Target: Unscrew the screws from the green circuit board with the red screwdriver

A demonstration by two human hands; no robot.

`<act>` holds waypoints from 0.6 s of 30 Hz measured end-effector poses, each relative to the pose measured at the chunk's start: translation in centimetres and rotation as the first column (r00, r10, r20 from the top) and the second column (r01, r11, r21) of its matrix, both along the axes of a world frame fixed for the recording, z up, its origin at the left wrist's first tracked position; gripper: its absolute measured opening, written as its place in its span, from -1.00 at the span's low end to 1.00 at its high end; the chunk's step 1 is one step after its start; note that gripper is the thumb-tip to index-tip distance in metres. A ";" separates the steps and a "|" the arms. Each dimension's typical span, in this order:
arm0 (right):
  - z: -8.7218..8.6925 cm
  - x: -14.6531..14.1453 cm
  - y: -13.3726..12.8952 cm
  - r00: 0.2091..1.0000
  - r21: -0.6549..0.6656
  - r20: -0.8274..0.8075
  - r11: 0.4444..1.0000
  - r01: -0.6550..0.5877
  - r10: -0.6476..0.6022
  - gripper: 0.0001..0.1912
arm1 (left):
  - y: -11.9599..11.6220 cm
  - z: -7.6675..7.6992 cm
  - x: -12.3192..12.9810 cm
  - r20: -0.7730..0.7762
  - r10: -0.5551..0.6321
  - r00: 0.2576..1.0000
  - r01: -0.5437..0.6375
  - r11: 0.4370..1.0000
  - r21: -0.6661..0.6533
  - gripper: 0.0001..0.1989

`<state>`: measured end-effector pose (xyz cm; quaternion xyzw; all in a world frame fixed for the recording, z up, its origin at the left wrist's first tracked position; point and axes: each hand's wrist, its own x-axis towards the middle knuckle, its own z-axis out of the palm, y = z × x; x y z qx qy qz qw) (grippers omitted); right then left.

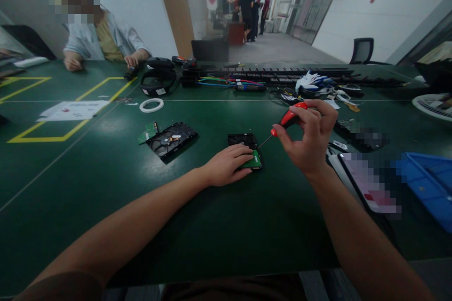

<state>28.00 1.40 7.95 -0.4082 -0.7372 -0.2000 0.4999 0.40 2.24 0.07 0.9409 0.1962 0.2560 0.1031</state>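
Note:
A black hard drive [240,139] with a green circuit board [255,161] lies on the green table in front of me. My left hand [231,164] rests over its near left part, fingers laid across the board and holding the drive against the tabletop. In my right hand [310,136] is a red and black screwdriver [291,116], gripped by its handle. Its shaft slants down to the left, and the tip meets the drive's right edge, beside my left fingertips. Whether the tip sits in a screw is too small to tell.
Left of my hands lies another opened drive [173,140] with a loose green board [150,132]. A white tape ring [151,105] is behind it. To my right are a phone [369,183] and a blue bin [429,186]. Gloves [310,83] and cables lie farther back; a person sits across, left.

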 end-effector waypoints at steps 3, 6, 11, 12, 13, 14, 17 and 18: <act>0.4 -0.1 -0.2 0.999 0.030 0.032 0.999 0.015 -0.016 -0.35 | 0.0 0.0 0.0 0.009 -0.005 1.000 0.005 1.000 -0.001 -0.56; 0.6 -0.2 -0.2 0.999 0.060 0.048 0.998 0.014 -0.017 -0.37 | 0.0 0.0 0.0 0.010 -0.007 1.000 0.007 1.000 0.007 -0.56; 0.5 -0.4 0.1 0.999 0.093 0.055 0.996 -0.002 -0.003 -0.37 | 0.0 0.0 0.0 0.016 -0.005 1.000 0.005 1.000 0.007 -0.57; 0.4 -0.5 0.1 0.999 0.097 0.039 0.995 -0.016 0.012 -0.40 | 0.0 0.0 0.0 0.019 -0.004 1.000 0.004 1.000 0.009 -0.58; 0.3 -0.6 0.2 0.999 0.099 0.020 0.995 -0.032 0.031 -0.45 | 0.0 0.0 0.0 0.019 -0.004 1.000 0.004 1.000 0.012 -0.57; 0.2 -0.7 0.2 0.999 0.098 0.001 0.994 -0.049 0.049 -0.52 | 0.0 0.0 0.1 0.015 -0.005 1.000 0.005 1.000 0.015 -0.57; -0.1 -1.0 0.3 0.997 0.081 -0.028 0.994 -0.069 0.071 -0.74 | 0.0 0.0 0.1 0.009 -0.005 1.000 0.005 1.000 0.017 -0.56; -0.1 -1.1 0.3 0.997 0.078 -0.026 0.995 -0.066 0.068 -0.80 | 0.0 0.0 0.1 0.012 -0.005 1.000 0.005 1.000 0.014 -0.56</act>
